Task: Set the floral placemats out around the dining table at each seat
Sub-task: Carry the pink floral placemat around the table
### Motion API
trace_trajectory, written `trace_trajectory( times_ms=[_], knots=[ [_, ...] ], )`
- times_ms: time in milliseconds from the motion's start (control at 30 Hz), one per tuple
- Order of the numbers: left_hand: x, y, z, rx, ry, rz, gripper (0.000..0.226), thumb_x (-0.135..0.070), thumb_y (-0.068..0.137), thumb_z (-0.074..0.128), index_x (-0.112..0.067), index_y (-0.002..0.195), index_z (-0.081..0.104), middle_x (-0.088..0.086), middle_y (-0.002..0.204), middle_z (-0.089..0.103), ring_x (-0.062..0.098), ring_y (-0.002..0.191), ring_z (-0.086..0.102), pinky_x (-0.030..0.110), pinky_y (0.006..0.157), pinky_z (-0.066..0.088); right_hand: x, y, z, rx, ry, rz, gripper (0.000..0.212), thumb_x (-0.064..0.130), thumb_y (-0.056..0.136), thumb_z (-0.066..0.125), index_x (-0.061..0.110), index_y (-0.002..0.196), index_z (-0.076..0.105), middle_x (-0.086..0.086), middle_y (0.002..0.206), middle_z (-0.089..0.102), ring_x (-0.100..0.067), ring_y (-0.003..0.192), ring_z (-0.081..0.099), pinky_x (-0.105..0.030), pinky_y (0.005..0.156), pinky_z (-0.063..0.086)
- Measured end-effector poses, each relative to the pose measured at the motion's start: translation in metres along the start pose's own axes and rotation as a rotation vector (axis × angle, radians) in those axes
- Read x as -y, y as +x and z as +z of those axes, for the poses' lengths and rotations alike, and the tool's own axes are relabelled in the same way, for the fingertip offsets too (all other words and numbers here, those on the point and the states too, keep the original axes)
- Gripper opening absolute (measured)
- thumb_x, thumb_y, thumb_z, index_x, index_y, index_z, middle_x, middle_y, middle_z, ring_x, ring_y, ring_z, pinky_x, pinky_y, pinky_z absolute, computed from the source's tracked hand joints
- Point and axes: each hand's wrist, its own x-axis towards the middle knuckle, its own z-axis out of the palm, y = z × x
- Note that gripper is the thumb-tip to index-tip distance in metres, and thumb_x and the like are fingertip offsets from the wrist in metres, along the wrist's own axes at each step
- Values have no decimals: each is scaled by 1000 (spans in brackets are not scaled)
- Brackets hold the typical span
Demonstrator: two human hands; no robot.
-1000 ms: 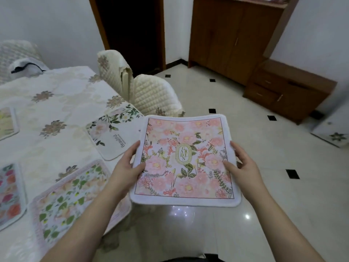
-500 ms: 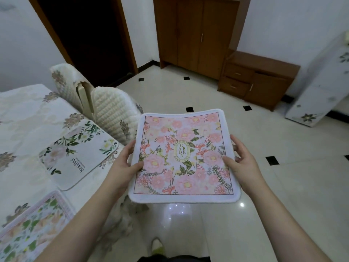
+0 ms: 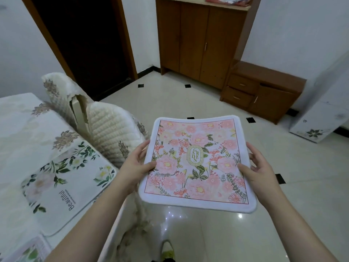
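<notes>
- Left hand (image 3: 137, 167) pinches the left edge of the pink placemat (image 3: 196, 163), thumb on top; right hand (image 3: 258, 171) pinches the right edge likewise.
- Pink placemat is held level over the floor, just right of the counter (image 3: 24, 133); its long axis runs away from the person.
- Left hand is nearer the counter, so placing calls for a leftward carry.
- Against the earlier frames, more of the counter has left view; the white placemat (image 3: 64, 182) remains.

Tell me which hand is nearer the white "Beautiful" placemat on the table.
Left. The left hand grips the pink placemat just right of the white placemat; the right hand holds the far edge.
</notes>
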Motion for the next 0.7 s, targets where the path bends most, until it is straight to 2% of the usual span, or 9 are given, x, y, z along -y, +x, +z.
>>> trace_trajectory(
  times_ms=[133,300,467,567,700],
  knots=[
    [-20,39,-15,-5,30,-13,77,9,85,69,-33,145,45,3,124,70,31,104,72,52,72,62,8,41,21,-14,-8,2,67,3,91,65,50,136,48,8,121,62,-12,86,74,-28,59,59],
    [-34,83,-19,-17,98,17,72,1,85,70,-49,133,50,-8,119,73,27,95,75,47,67,62,11,82,37,-37,-22,-6,66,6,91,65,53,135,47,23,112,64,-11,89,74,-30,60,61],
    [-35,128,-5,-51,100,23,70,4,88,64,-42,139,49,-7,116,74,26,95,75,44,66,63,4,125,36,-62,-56,1,69,4,92,61,54,136,46,20,116,61,-6,89,72,-26,60,60],
    [-36,158,8,-61,72,15,69,6,89,62,-48,131,53,-3,115,75,28,95,75,44,66,62,1,159,29,-50,-84,4,69,3,91,61,50,139,45,18,119,62,-4,88,72,-23,61,59],
    [-40,197,31,-95,64,11,72,7,87,62,-47,134,53,-1,116,75,30,96,74,48,67,62,-2,212,14,-14,-121,3,69,1,91,59,44,142,43,12,122,63,-8,88,72,-33,67,62]
  ],
)
